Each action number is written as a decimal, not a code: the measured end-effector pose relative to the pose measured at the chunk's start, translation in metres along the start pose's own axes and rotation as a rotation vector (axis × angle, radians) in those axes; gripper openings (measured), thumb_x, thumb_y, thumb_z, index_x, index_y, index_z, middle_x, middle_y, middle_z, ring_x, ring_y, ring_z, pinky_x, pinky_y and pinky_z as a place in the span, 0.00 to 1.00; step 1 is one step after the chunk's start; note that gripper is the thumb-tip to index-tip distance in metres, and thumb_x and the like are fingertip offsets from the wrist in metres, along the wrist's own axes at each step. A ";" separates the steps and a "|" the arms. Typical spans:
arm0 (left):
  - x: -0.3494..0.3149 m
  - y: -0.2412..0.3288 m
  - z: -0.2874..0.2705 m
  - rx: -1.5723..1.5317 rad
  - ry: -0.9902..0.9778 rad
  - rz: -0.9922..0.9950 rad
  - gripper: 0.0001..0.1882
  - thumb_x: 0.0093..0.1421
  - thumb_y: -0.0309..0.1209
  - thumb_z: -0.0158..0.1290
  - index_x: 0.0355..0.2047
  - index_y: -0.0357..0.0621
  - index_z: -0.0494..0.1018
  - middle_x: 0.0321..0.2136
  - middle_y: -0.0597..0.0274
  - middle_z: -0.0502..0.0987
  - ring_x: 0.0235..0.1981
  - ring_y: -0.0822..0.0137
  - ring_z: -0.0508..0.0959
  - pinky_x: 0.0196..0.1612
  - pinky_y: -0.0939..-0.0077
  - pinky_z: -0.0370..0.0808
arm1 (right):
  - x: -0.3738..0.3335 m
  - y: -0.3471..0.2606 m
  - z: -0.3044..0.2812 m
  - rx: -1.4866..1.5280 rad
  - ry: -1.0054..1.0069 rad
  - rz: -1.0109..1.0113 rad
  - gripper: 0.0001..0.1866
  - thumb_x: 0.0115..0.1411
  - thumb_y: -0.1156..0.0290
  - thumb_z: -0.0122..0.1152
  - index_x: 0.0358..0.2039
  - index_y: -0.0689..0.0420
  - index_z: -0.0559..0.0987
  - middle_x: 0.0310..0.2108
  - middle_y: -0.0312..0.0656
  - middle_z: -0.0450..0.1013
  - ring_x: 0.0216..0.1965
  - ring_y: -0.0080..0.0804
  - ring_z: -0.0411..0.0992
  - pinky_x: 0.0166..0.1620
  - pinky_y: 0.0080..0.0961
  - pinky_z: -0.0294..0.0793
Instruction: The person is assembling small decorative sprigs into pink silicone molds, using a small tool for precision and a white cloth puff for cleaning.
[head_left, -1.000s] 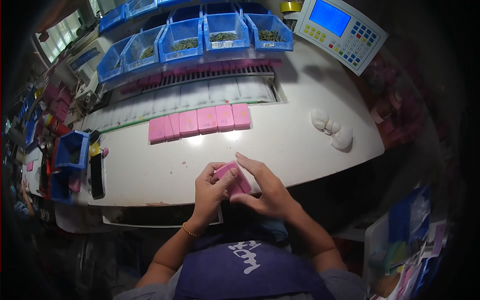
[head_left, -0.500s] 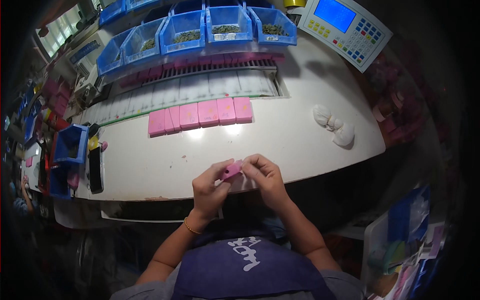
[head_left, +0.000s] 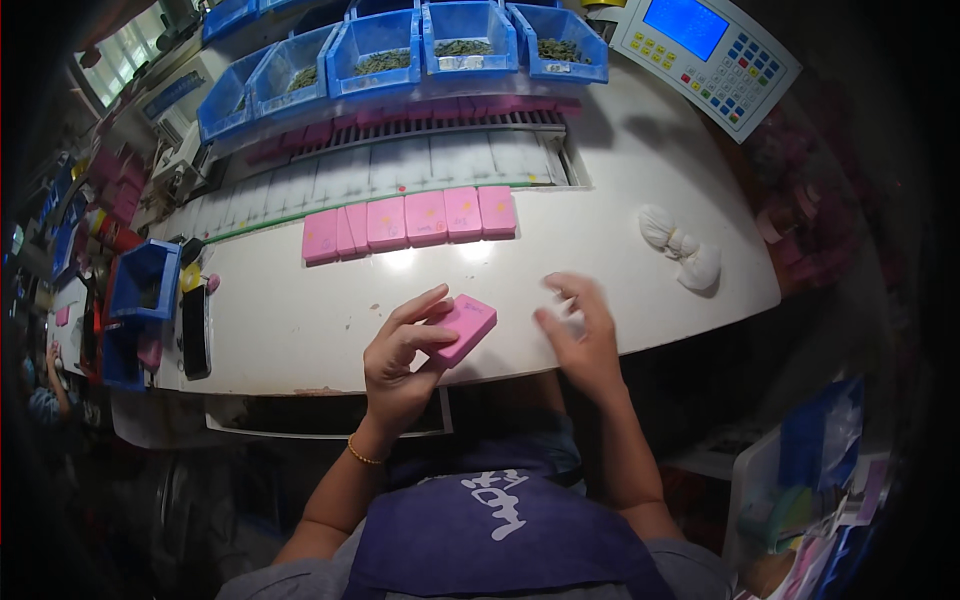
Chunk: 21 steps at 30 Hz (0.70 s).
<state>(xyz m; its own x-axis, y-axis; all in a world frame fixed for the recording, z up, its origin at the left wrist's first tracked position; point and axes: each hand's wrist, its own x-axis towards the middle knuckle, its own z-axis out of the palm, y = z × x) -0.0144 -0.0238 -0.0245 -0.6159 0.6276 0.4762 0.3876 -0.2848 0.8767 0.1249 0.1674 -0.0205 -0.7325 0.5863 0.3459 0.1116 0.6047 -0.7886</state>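
a pink rectangular block point(head_left: 468, 327) was pinched in the left hand point(head_left: 397, 362) near the front edge of the surface point(head_left: 290, 325); whether the half-curled, blurred right hand point(head_left: 588, 342) held anything could not be told. steady gripping seemed advisable.

The left hand point(head_left: 398, 362) holds a pink block point(head_left: 470, 325).
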 end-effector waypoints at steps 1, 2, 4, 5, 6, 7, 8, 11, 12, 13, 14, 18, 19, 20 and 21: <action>0.000 0.005 0.000 0.081 -0.011 -0.014 0.17 0.47 0.09 0.59 0.35 0.41 0.78 0.57 0.45 0.69 0.53 0.53 0.77 0.49 0.65 0.80 | -0.006 -0.008 -0.001 0.324 -0.224 0.052 0.26 0.58 0.69 0.66 0.57 0.55 0.72 0.46 0.43 0.72 0.48 0.33 0.69 0.51 0.32 0.69; 0.001 0.008 0.002 0.078 -0.015 -0.014 0.17 0.47 0.09 0.59 0.35 0.41 0.78 0.57 0.45 0.69 0.53 0.53 0.77 0.49 0.65 0.80 | -0.012 -0.017 0.001 0.322 -0.220 0.055 0.26 0.58 0.69 0.66 0.57 0.55 0.72 0.46 0.43 0.72 0.48 0.33 0.69 0.51 0.32 0.69; 0.001 0.012 0.004 0.188 -0.054 0.151 0.17 0.46 0.09 0.57 0.35 0.42 0.77 0.59 0.45 0.66 0.56 0.51 0.75 0.53 0.60 0.78 | -0.021 -0.033 0.015 0.797 -0.431 0.241 0.29 0.64 0.66 0.62 0.64 0.58 0.66 0.49 0.45 0.71 0.47 0.27 0.70 0.49 0.25 0.73; 0.001 0.014 0.004 0.213 -0.075 0.177 0.16 0.46 0.12 0.58 0.34 0.44 0.78 0.59 0.43 0.64 0.56 0.49 0.74 0.54 0.58 0.77 | -0.019 -0.035 0.018 0.798 -0.430 0.243 0.29 0.64 0.66 0.62 0.64 0.58 0.66 0.49 0.45 0.71 0.47 0.27 0.70 0.49 0.25 0.73; 0.002 0.014 0.004 0.212 -0.077 0.176 0.16 0.46 0.12 0.58 0.34 0.44 0.78 0.59 0.43 0.64 0.56 0.49 0.74 0.54 0.58 0.77 | -0.014 -0.036 0.020 0.890 -0.449 0.322 0.31 0.65 0.66 0.60 0.66 0.60 0.62 0.50 0.46 0.71 0.46 0.26 0.71 0.50 0.24 0.73; 0.003 0.014 0.005 0.187 -0.085 0.189 0.16 0.46 0.12 0.58 0.34 0.44 0.78 0.59 0.43 0.63 0.57 0.49 0.74 0.54 0.57 0.77 | -0.012 -0.037 0.021 0.980 -0.467 0.402 0.33 0.67 0.67 0.58 0.67 0.62 0.59 0.51 0.47 0.71 0.46 0.25 0.72 0.51 0.23 0.73; 0.003 0.014 0.005 0.162 -0.092 0.202 0.15 0.47 0.13 0.59 0.33 0.44 0.79 0.60 0.43 0.63 0.57 0.49 0.74 0.55 0.57 0.77 | -0.012 -0.038 0.022 0.980 -0.466 0.404 0.33 0.67 0.67 0.58 0.67 0.62 0.59 0.51 0.47 0.71 0.46 0.25 0.72 0.51 0.23 0.73; -0.001 0.012 0.009 -0.107 -0.031 0.030 0.26 0.46 0.12 0.60 0.47 0.44 0.73 0.64 0.44 0.57 0.62 0.50 0.69 0.58 0.57 0.75 | -0.014 -0.042 0.024 1.128 -0.460 0.404 0.32 0.67 0.68 0.57 0.67 0.65 0.57 0.53 0.47 0.71 0.45 0.25 0.73 0.51 0.25 0.74; -0.003 0.011 0.010 -0.240 0.001 -0.055 0.32 0.46 0.12 0.61 0.53 0.44 0.71 0.66 0.44 0.54 0.64 0.51 0.66 0.60 0.57 0.75 | -0.015 -0.044 0.024 1.155 -0.446 0.402 0.33 0.67 0.69 0.56 0.68 0.64 0.56 0.52 0.46 0.71 0.46 0.27 0.74 0.51 0.25 0.74; -0.006 0.009 0.010 -0.477 -0.010 -0.163 0.39 0.48 0.15 0.63 0.61 0.43 0.62 0.67 0.44 0.54 0.66 0.54 0.63 0.62 0.61 0.71 | -0.016 -0.045 0.025 1.181 -0.432 0.400 0.33 0.67 0.70 0.56 0.68 0.63 0.54 0.51 0.46 0.70 0.47 0.28 0.74 0.51 0.26 0.75; -0.006 0.007 0.008 -0.479 -0.010 -0.163 0.39 0.48 0.15 0.63 0.61 0.43 0.62 0.67 0.44 0.54 0.66 0.54 0.63 0.62 0.61 0.71 | -0.017 -0.045 0.026 1.179 -0.430 0.401 0.33 0.67 0.70 0.56 0.68 0.63 0.54 0.51 0.46 0.70 0.47 0.28 0.74 0.51 0.26 0.75; -0.011 0.000 0.013 -0.274 -0.122 -0.209 0.40 0.47 0.27 0.70 0.61 0.45 0.66 0.59 0.49 0.69 0.61 0.61 0.70 0.56 0.69 0.72 | -0.025 -0.042 0.035 1.400 -0.419 0.547 0.32 0.67 0.70 0.57 0.68 0.62 0.56 0.53 0.47 0.70 0.47 0.25 0.73 0.54 0.21 0.71; -0.012 0.001 0.015 -0.125 -0.073 -0.155 0.38 0.47 0.28 0.71 0.59 0.44 0.69 0.54 0.52 0.72 0.54 0.64 0.73 0.52 0.71 0.73 | -0.027 -0.042 0.038 1.504 -0.449 0.653 0.32 0.67 0.71 0.57 0.67 0.62 0.56 0.54 0.47 0.70 0.47 0.25 0.73 0.54 0.21 0.70; -0.011 0.001 0.017 0.021 -0.027 -0.100 0.35 0.46 0.30 0.72 0.56 0.43 0.72 0.49 0.56 0.75 0.48 0.68 0.76 0.48 0.74 0.74 | -0.029 -0.040 0.042 1.502 -0.450 0.655 0.32 0.67 0.71 0.57 0.67 0.62 0.56 0.54 0.47 0.70 0.47 0.25 0.73 0.54 0.21 0.70; -0.007 0.006 0.018 0.135 0.015 -0.063 0.31 0.46 0.32 0.72 0.51 0.41 0.75 0.39 0.62 0.77 0.34 0.73 0.74 0.37 0.78 0.72 | -0.031 -0.037 0.046 1.434 -0.435 0.651 0.32 0.67 0.72 0.56 0.68 0.62 0.57 0.56 0.46 0.68 0.48 0.24 0.72 0.54 0.21 0.71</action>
<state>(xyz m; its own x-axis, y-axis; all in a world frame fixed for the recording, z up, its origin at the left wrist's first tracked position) 0.0049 -0.0168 -0.0242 -0.6515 0.6300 0.4226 0.4362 -0.1447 0.8882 0.1126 0.1018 -0.0262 -0.9650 0.1900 -0.1806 -0.0378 -0.7828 -0.6212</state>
